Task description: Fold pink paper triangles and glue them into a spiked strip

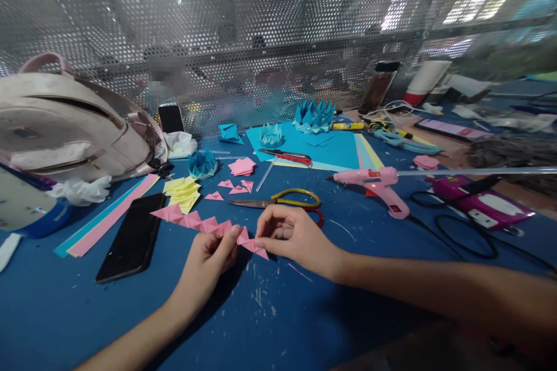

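A strip of joined pink folded-paper triangles (pixel 194 220) runs slantwise above the blue table. My left hand (pixel 216 252) is closed on it right of its middle, thumb on top. Near the strip's right end, my right hand (pixel 293 237) pinches it between thumb and forefinger. Just behind the hands lie scissors (pixel 256 203) with yellow and red handles. Loose pink folded triangles (pixel 237 187), a pile of pink paper pieces (pixel 242 166) and a stack of yellow paper squares (pixel 183 193) sit beyond the strip.
A pink glue gun (pixel 378 182) lies at right with its cord. At left are a black phone (pixel 130 240), paper strips (pixel 113 211) and a pale backpack (pixel 73 122). Blue paper crowns (pixel 314 117), blue sheets (pixel 335 148) and a red cutter knife (pixel 287 156) are farther back.
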A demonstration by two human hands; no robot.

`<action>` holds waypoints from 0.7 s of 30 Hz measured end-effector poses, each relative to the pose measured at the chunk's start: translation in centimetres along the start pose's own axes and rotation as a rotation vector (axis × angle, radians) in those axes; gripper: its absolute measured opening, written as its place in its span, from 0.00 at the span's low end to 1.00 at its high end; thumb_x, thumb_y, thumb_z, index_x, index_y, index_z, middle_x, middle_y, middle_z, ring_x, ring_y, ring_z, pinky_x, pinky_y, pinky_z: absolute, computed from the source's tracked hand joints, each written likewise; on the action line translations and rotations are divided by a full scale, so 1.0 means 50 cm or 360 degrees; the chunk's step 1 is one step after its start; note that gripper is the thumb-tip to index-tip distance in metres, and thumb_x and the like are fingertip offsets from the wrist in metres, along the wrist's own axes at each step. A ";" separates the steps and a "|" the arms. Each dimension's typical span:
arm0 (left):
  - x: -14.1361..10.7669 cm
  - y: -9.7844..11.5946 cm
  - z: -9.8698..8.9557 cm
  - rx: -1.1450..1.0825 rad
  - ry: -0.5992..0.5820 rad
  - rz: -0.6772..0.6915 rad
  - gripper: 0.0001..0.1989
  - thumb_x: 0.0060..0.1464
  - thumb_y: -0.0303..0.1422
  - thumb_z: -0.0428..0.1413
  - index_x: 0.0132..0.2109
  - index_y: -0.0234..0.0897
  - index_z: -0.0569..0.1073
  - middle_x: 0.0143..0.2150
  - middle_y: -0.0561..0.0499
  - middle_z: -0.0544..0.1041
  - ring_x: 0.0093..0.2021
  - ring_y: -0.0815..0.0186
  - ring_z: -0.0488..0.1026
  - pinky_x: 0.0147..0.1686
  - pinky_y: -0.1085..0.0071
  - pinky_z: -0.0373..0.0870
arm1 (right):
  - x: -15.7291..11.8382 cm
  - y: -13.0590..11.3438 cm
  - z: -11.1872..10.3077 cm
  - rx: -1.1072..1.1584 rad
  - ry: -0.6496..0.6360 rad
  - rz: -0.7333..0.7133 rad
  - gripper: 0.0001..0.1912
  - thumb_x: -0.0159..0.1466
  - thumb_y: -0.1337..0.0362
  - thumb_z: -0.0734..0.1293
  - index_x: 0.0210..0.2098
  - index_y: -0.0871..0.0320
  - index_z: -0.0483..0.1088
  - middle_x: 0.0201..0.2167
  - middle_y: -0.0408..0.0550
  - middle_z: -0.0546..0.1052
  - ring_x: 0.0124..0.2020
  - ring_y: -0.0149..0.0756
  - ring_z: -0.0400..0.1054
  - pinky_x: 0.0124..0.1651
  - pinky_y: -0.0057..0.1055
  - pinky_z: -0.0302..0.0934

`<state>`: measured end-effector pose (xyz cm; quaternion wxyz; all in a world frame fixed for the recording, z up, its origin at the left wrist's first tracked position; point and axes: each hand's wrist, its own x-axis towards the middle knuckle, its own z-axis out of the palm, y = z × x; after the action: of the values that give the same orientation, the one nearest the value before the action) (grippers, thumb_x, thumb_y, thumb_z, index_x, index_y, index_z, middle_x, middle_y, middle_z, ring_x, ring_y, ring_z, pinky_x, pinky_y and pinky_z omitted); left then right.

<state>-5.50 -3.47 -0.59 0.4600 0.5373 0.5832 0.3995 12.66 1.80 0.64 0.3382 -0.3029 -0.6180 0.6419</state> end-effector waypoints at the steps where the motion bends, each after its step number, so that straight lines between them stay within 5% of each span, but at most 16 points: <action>1: -0.001 0.000 0.000 0.0004 -0.0009 0.0007 0.33 0.55 0.60 0.50 0.16 0.39 0.57 0.15 0.59 0.51 0.18 0.74 0.46 0.19 0.73 0.43 | 0.000 0.000 0.000 -0.0005 0.0001 0.0001 0.17 0.50 0.58 0.78 0.29 0.59 0.70 0.28 0.41 0.73 0.29 0.28 0.67 0.34 0.26 0.64; 5: 0.002 0.003 -0.010 -0.0059 0.0056 0.0226 0.23 0.61 0.51 0.51 0.28 0.35 0.69 0.19 0.58 0.62 0.19 0.72 0.58 0.22 0.75 0.56 | 0.003 0.001 -0.005 -0.0034 0.0003 -0.0016 0.17 0.50 0.57 0.78 0.29 0.59 0.69 0.28 0.41 0.73 0.30 0.28 0.68 0.35 0.27 0.65; 8: 0.019 0.005 -0.040 -0.0151 0.0339 0.0539 0.17 0.59 0.42 0.57 0.51 0.38 0.68 0.40 0.50 0.75 0.34 0.67 0.73 0.36 0.71 0.71 | 0.007 0.002 -0.014 -0.0062 -0.0012 -0.0027 0.16 0.51 0.59 0.78 0.30 0.59 0.70 0.30 0.41 0.73 0.31 0.28 0.68 0.37 0.26 0.65; 12: 0.050 0.008 -0.104 -0.0095 0.0877 0.0985 0.29 0.54 0.35 0.63 0.60 0.43 0.63 0.56 0.44 0.70 0.54 0.59 0.71 0.53 0.61 0.69 | 0.014 0.000 -0.027 -0.0150 -0.0064 -0.0002 0.11 0.53 0.64 0.76 0.32 0.59 0.71 0.31 0.42 0.74 0.32 0.28 0.70 0.38 0.27 0.66; 16: 0.052 0.026 -0.141 0.0341 0.1062 0.1393 0.22 0.53 0.30 0.64 0.54 0.42 0.70 0.51 0.46 0.73 0.54 0.57 0.70 0.57 0.57 0.65 | 0.020 -0.013 -0.042 -0.0261 -0.0257 0.0072 0.08 0.56 0.69 0.72 0.35 0.60 0.71 0.31 0.43 0.76 0.32 0.27 0.71 0.39 0.26 0.66; 17: 0.045 0.031 -0.140 0.0586 0.1006 0.1503 0.15 0.53 0.28 0.63 0.48 0.40 0.73 0.47 0.47 0.74 0.51 0.58 0.72 0.54 0.58 0.67 | 0.021 -0.017 -0.046 -0.0282 -0.0339 0.0117 0.09 0.56 0.69 0.72 0.36 0.60 0.71 0.31 0.43 0.77 0.32 0.27 0.71 0.39 0.25 0.66; 21: 0.004 0.030 -0.099 0.1283 0.0079 0.1888 0.02 0.60 0.27 0.58 0.39 0.37 0.75 0.34 0.51 0.79 0.36 0.64 0.75 0.39 0.65 0.70 | 0.021 -0.027 -0.060 -0.0372 -0.0648 0.0291 0.11 0.55 0.70 0.72 0.38 0.60 0.72 0.29 0.42 0.77 0.29 0.26 0.71 0.34 0.22 0.65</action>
<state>-9.88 -3.00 2.10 -0.0822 0.8826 0.3054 0.3479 14.53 4.44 1.86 0.1099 -0.2590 -0.7135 0.6417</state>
